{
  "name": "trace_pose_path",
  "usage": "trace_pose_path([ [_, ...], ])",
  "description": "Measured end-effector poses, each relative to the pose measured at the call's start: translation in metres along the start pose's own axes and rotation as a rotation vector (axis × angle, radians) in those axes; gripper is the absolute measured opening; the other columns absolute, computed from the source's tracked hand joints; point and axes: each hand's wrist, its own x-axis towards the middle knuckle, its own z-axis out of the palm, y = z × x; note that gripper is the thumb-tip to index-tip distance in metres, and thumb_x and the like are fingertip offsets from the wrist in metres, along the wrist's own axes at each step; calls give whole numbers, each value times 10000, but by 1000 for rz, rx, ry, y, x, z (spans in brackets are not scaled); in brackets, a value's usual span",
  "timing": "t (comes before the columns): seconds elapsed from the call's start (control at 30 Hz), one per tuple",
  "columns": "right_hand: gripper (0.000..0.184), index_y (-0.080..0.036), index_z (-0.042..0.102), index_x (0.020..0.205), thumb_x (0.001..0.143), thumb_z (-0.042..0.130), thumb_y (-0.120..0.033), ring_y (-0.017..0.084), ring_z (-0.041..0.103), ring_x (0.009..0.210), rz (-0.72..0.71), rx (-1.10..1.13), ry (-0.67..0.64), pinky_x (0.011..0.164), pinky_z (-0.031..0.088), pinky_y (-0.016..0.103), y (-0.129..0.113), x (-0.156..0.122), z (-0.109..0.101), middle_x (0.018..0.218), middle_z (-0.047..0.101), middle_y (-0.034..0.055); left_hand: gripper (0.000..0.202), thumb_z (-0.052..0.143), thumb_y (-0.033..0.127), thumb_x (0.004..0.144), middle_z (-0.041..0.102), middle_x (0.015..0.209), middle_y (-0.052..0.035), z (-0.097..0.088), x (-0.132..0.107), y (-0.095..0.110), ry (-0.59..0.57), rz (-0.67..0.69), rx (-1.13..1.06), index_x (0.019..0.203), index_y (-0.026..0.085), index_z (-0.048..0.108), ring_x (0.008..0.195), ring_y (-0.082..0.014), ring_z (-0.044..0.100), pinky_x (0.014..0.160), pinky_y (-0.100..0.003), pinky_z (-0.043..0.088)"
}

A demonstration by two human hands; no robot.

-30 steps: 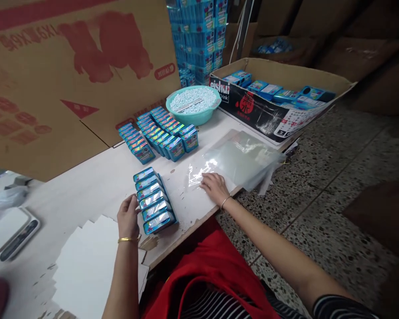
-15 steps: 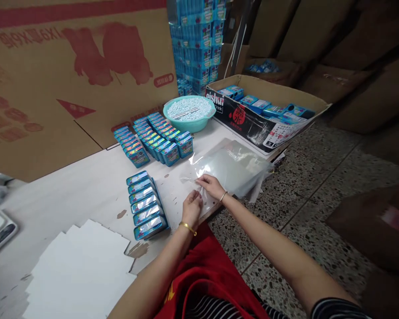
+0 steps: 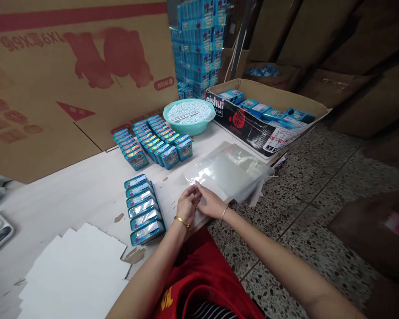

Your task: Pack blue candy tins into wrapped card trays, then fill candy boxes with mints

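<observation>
At the table's front edge my two hands meet, the fingertips almost touching. My left hand (image 3: 187, 204), with a gold bangle at the wrist, has its fingers curled in. My right hand (image 3: 211, 203), wearing a thin bracelet, reaches in from the right with its fingers together. What lies between the fingers is hidden or too clear to make out. Just beyond them a stack of clear plastic bags (image 3: 231, 170) lies flat, partly over the edge. Left of my hands stands a row of blue boxes (image 3: 144, 208) on the table.
Farther back are more blue boxes (image 3: 153, 139) in rows and a turquoise basin (image 3: 191, 128) of pale pellets with tweezers-like metal on top. An open carton (image 3: 249, 128) of blue packs stands at right. White cardboard sheets (image 3: 75, 270) lie front left; a large carton (image 3: 80, 88) rises behind.
My right hand has drawn back from the edge of the plastic bags toward my left hand. My left hand has shifted slightly left and up. The view has tilted a little.
</observation>
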Motion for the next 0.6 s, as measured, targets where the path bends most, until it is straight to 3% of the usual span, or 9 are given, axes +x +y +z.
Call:
trace_pose_path([
  [0.13,595,-145,445,1374,784,520,-144,261,467,1253,-21,-154,113,1057,378,458,-2,8,11,1312,547,152,243,638,75,613,677,935,-48,-2,3,1,25,80,77,847,143,644,783,-118,634,770,-242,470],
  [0.2,453,-168,543,1292,847,457,-178,242,530,1187,-30,-116,132,1013,427,430,1,13,9,1235,610,130,265,653,109,641,680,934,-52,0,-11,6,44,75,194,902,153,660,797,-135,632,759,-258,472],
  [0.27,382,-192,604,1218,910,384,-243,229,593,1095,-12,-42,190,948,476,406,2,16,6,1145,664,103,278,669,149,674,688,939,-66,2,-37,19,-24,132,367,952,163,680,843,-166,635,788,-286,478],
  [0.37,371,-212,637,1160,943,351,-308,231,624,1024,-12,2,276,909,485,392,-6,20,6,1089,691,76,261,676,240,740,682,1043,-85,-5,-81,58,-218,428,643,995,189,699,954,-202,626,887,-320,467],
  [0.4,365,-211,642,1146,947,350,-306,230,621,1023,-25,-12,286,921,471,389,-12,22,9,1092,690,75,252,664,273,766,675,1068,-82,-13,-91,75,-186,574,704,1004,198,698,972,-200,621,912,-323,457],
  [0.47,357,-195,642,1133,954,348,-288,226,607,1036,-48,-63,269,948,438,380,-25,25,17,1106,682,85,271,629,343,804,661,1084,-67,-37,-97,107,97,803,684,1036,209,673,1013,-188,605,945,-315,440],
  [0.5,355,-184,639,1133,957,345,-277,223,598,1044,-49,-92,253,955,426,371,-32,26,23,1110,677,91,308,603,378,823,648,1110,-61,-53,-94,120,290,829,612,1080,214,644,1043,-181,595,942,-308,443],
  [0.53,354,-176,634,1136,960,340,-266,218,591,1046,-44,-120,233,955,419,360,-39,27,29,1111,673,94,339,582,412,833,639,1127,-57,-69,-88,130,457,788,535,1107,216,619,1066,-175,587,926,-295,451],
  [0.6,349,-168,627,1138,963,335,-247,208,585,1028,-22,-168,187,943,414,336,-52,29,42,1101,670,95,389,542,473,845,651,1088,-76,-98,-71,137,607,615,448,1097,184,608,1053,-188,602,860,-294,485],
])
